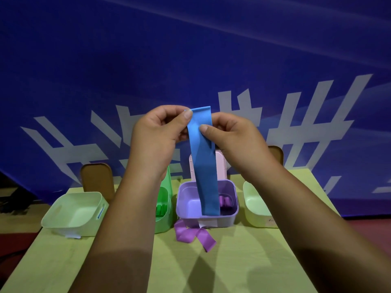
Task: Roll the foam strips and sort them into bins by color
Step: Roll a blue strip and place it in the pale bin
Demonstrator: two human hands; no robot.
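the blue strip [203, 161] hangs straight down in the air, its low end in front of the purple bin [227, 221]. the left hand [156, 136] pinches its top corner. the right hand [232, 136] pinches it just below, thumb on the front. purple rolls [224, 201] sit in the purple bin. a purple strip [190, 231] lies on the table [232, 261] by it. a green bin [164, 224] stands to the left

Dim overall, w/ a blue cast off the far backdrop [190, 49] & faint pale streaks across its top. Light comes from above: dark shadows on the near table [243, 254], near forearms [118, 240] murky. Wide-angle bend at left/right edges; centre sharp, corners softer.
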